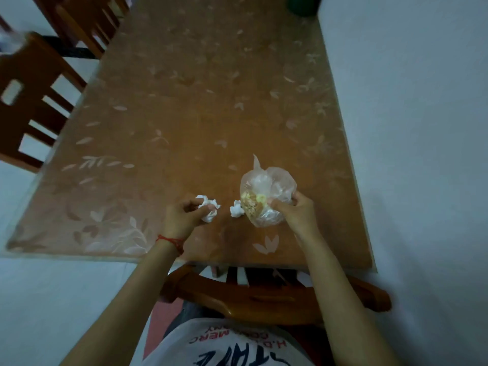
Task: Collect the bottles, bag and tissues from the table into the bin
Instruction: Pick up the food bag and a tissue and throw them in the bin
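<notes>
A clear plastic bag (266, 188) with food scraps inside stands on the brown table (184, 114) near its front edge. My right hand (295, 210) grips the bag's lower right side. My left hand (184, 211) is closed on a crumpled white tissue (210, 208). A second crumpled tissue (237, 209) lies on the table between the two hands, touching the bag's left side. No bottles or bin can be made out.
A wooden chair back (264, 291) stands between me and the table's front edge. More wooden chairs (34, 101) line the left side. A white wall (409, 128) runs along the table's right edge. A dark green object (303, 5) sits at the far right corner.
</notes>
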